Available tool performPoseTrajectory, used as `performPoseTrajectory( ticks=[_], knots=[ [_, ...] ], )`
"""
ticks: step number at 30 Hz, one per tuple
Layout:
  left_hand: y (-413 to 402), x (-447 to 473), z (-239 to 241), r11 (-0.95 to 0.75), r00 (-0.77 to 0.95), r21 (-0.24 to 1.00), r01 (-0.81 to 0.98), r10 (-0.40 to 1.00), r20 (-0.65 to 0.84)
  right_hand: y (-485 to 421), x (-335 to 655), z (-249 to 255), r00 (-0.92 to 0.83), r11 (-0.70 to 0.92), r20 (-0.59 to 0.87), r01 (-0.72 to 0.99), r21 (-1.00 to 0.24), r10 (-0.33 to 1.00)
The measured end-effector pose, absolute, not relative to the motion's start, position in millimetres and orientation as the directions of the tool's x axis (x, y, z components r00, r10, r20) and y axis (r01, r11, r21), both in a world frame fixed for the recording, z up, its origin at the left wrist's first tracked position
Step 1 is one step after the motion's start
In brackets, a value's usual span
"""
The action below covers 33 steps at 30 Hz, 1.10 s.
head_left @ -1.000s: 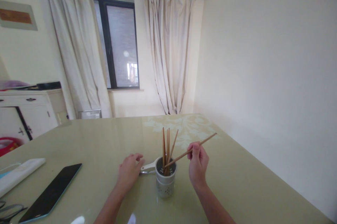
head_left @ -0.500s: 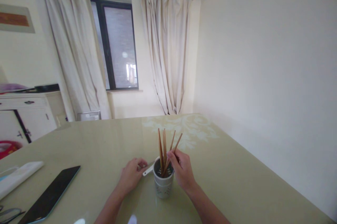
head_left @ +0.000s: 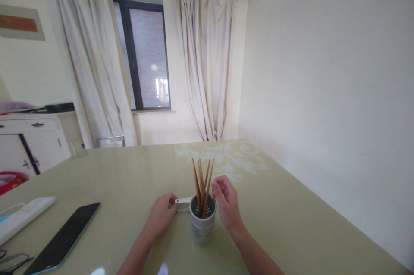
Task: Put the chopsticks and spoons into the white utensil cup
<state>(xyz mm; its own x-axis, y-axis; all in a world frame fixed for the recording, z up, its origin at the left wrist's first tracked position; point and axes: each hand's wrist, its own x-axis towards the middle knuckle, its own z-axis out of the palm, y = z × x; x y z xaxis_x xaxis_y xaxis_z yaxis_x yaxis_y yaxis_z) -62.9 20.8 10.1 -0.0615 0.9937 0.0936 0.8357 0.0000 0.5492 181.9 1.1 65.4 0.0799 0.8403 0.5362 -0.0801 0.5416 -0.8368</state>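
Right hand: right hand (head_left: 227, 206) hovers just right of the holder's rim, fingers loosely curled and parted, holding nothing; fingertips sit close to the upper part of the chopsticks, contact not clear.
Left hand: left hand (head_left: 161, 216) rests on the table left of the holder, fingers closed around the end of the white handle (head_left: 183, 200); how tight the hold is, cannot tell.
Chopsticks: wooden chopsticks (head_left: 202, 184) stand bunched in the holder, tips down, tops fanned slightly and leaning a little; they lie between the two hands, nearer the right.
Holder: white perforated holder (head_left: 202, 225), upright on the table, handle sticking out to the left toward the left hand.
Table: pale green glossy table (head_left: 129, 180) with a light floral pattern at its far end.
Left of the hands: dark tablet (head_left: 63, 237) lies flat, well apart from the holder; beyond it a white folded cloth (head_left: 24, 214); spectacles (head_left: 11, 262) at the bottom left corner.
Background: dark-framed window (head_left: 144, 55) between cream curtains (head_left: 207, 59); white cabinet (head_left: 34, 139) at far left.
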Motion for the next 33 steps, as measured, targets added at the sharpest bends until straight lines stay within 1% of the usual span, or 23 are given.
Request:
performPoseTrajectory(
  ticks=[3,8,13,16,18,20,22,24,26,29,31,33],
  knots=[
    [21,-64,10,-0.018,-0.057,0.587,0.809,0.992,0.109,4,183,64,0.119,0.548,0.536,-0.105,-0.830,0.836],
    [19,-64,13,-0.093,0.008,0.685,0.723,0.992,0.126,9,182,61,0.144,0.515,0.496,-0.163,-0.842,0.856],
    [16,-58,24,-0.136,0.045,0.802,0.582,0.990,0.135,13,182,58,0.160,0.460,0.433,-0.220,-0.860,0.887],
    [15,-53,28,-0.142,0.002,0.848,0.511,0.987,0.163,18,181,54,0.172,0.433,0.401,-0.237,-0.870,0.900],
    [15,-52,30,-0.142,-0.081,0.875,0.463,0.976,0.201,23,180,48,0.173,0.402,0.370,-0.213,-0.891,0.913],
    [16,-52,33,-0.128,-0.175,0.911,0.392,0.962,0.211,29,180,41,0.166,0.362,0.339,-0.139,-0.922,0.926],
    [16,-51,35,-0.110,-0.248,0.950,0.291,0.951,0.186,35,180,33,0.141,0.328,0.317,-0.059,-0.943,0.938],
    [15,-49,37,-0.105,-0.289,0.977,0.186,0.945,0.156,39,180,27,0.106,0.309,0.305,-0.022,-0.951,0.946],
    [13,-44,37,-0.106,-0.286,0.990,0.093,0.949,0.129,40,180,24,0.066,0.306,0.304,-0.022,-0.952,0.950],
    [10,-36,36,-0.083,-0.234,0.996,-0.018,0.969,0.077,39,178,26,0.009,0.322,0.322,-0.015,-0.947,0.947],
    [10,-32,34,-0.063,-0.193,0.996,-0.066,0.980,0.050,37,177,30,-0.002,0.343,0.343,0.001,-0.939,0.939],
    [13,-33,32,-0.057,-0.163,0.995,-0.076,0.986,0.044,35,179,35,0.015,0.364,0.364,0.017,-0.931,0.931]
  ],
)
